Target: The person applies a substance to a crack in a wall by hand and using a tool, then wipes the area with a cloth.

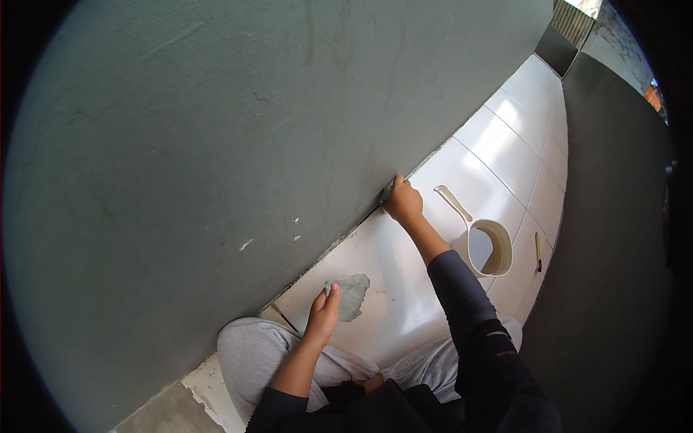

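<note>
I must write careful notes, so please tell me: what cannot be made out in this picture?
All in the head view:
Gray thing at the right hand: its shape, as the hand mostly covers it.
Left hand: fingertips other than the thumb's, hidden behind the ragged gray piece.
Orange thing, upper right: too small, near the dark fisheye rim.

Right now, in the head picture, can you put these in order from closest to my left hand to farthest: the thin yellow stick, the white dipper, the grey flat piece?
1. Grey flat piece: held in your left hand.
2. White dipper: off to the right, on the white tiles.
3. Thin yellow stick: farther right, past the dipper.
</note>
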`<state>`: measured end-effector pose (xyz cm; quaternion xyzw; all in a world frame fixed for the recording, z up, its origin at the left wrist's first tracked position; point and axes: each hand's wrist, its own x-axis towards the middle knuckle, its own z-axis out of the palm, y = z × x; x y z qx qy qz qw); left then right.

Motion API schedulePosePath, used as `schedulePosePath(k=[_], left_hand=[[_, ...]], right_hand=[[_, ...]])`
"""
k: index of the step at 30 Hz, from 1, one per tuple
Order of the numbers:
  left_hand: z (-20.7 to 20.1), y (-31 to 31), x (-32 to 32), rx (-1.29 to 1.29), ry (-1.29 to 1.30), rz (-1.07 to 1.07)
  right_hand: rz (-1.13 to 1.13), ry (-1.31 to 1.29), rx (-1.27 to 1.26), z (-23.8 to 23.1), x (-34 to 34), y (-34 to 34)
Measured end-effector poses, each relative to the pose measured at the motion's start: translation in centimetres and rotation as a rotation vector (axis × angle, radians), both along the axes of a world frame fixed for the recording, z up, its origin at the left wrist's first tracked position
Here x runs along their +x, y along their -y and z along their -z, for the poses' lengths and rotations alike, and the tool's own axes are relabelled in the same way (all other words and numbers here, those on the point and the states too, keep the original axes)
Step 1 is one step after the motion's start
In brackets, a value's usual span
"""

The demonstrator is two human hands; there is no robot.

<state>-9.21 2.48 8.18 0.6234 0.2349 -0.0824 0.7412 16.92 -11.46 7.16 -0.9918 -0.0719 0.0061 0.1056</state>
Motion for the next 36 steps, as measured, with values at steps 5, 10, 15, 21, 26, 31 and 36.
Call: schedulePosePath(k=[5, 10, 15, 21, 26, 31, 36], left_hand=[[-0.1, 0.3, -0.1, 0.050, 0.136, -0.041], [-0.2, 0.3, 0.1, 0.045, 0.069, -0.032], [0.1, 0.3, -0.2, 0.061, 0.100, -0.037], [0.8, 0.6, 0.1, 0.012, 0.067, -0.045], [0.7, -0.3, -0.1, 0.015, 0.054, -0.030], [0.3, 0.0, 0.1, -0.023, 0.056, 0.045], [0.1, 0.1, -0.2, 0.015, 0.039, 0.022]], right_hand=[[-0.060, 0.059, 0.020, -0.3, -0.4, 0.7], [-0.031, -0.013, 0.004, 0.0, -0.8, -0.6], [-0.078, 0.020, 0.035, -0.7, -0.7, 0.3], [-0.020, -0.002, -0.037, -0.4, -0.5, 1.1], [-0.249, -0.217, -0.111, -2.1, -3.6, 4.6], [-0.131, -0.046, 0.154, -1.1, -6.5, 8.4], [-0.242, 0.092, 0.172, 0.6, -4.6, 6.4]])
